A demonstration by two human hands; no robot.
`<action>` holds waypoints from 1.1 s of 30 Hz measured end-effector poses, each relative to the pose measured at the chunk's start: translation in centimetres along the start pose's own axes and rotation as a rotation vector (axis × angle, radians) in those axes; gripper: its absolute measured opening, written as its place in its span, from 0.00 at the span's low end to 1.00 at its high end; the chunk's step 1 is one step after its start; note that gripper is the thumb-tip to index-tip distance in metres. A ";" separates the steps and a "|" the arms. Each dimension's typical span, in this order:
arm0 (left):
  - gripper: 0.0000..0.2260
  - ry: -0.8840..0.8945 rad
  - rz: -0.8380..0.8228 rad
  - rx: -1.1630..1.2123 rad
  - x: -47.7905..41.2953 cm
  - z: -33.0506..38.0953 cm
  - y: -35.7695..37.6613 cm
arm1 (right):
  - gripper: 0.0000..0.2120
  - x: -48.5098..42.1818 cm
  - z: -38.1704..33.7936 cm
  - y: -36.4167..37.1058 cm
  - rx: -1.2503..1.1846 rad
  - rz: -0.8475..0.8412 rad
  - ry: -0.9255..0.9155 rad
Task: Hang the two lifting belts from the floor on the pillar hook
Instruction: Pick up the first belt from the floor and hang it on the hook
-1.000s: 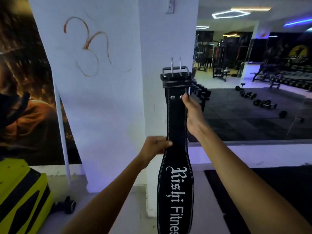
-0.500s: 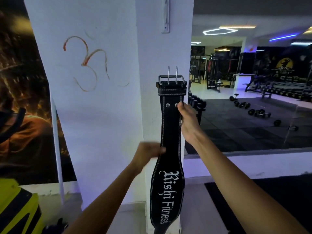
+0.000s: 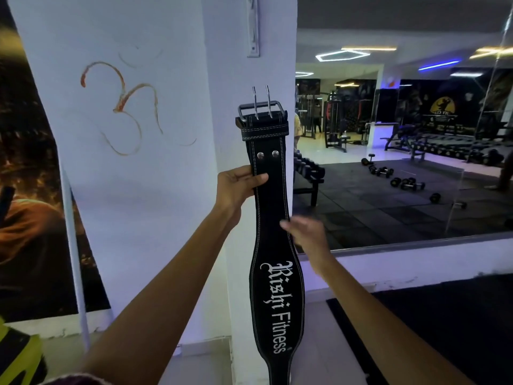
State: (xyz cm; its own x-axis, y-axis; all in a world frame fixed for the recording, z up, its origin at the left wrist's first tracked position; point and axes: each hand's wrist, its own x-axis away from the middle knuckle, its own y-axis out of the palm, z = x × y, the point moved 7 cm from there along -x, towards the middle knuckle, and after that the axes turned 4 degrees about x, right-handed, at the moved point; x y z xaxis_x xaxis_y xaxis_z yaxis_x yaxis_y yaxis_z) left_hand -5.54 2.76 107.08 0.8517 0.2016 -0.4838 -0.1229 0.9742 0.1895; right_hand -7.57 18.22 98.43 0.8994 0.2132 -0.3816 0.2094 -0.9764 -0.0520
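A black leather lifting belt with white stitching and the words "Rishi Fitness" hangs upright in front of the white pillar. Its steel two-prong buckle points up. My left hand grips the narrow strap just below the two rivets. My right hand is off the belt, fingers apart, beside its right edge. A grey metal bracket is fixed high on the pillar, above the buckle. I see only one belt.
An orange symbol is painted on the pillar's left face. A dark poster lies left, a yellow-black object at the bottom left. A wall mirror on the right reflects dumbbells and machines. A black floor mat lies below.
My left hand slid up the belt to take it below the rivets. My right hand let go of that spot and dropped lower, beside the belt.
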 end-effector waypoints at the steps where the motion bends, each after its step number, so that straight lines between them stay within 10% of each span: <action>1: 0.13 0.000 -0.004 -0.003 0.2 -0.2 0.3 | 0.06 -0.7 -1.3 -0.1 -0.048 0.023 -0.023; 4: 0.13 0.014 0.012 0.013 0.0 0.3 0.6 | 0.03 -1.1 -1.2 0.0 -0.072 0.024 -0.047; 9: 0.14 0.029 0.006 0.002 -0.1 0.8 0.2 | 0.39 4.5 9.3 -1.2 0.096 -0.098 0.133; 12: 0.14 0.001 -0.014 0.003 0.4 0.4 0.4 | 0.19 3.8 8.0 -0.9 0.036 -0.148 0.236; 20: 0.10 -0.021 -0.067 -0.014 3.7 -2.5 0.7 | 0.10 -1.5 -4.0 2.2 -0.424 0.034 0.096; 25: 0.13 -0.386 -0.175 -0.307 11.5 -12.1 -3.6 | 0.17 -0.7 -3.6 1.9 -0.392 0.122 0.162; 33: 0.02 -0.291 -0.048 -0.143 12.2 -11.3 -3.1 | 0.15 -0.9 -4.8 2.1 -0.366 0.109 0.154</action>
State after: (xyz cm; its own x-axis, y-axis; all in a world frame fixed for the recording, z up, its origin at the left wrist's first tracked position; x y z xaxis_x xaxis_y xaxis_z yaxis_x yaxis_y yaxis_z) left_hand -0.53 3.34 90.98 0.9655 0.1381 -0.2209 -0.1324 0.9904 0.0402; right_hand -6.09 16.14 103.05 0.9651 0.1385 -0.2224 0.2070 -0.9234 0.3233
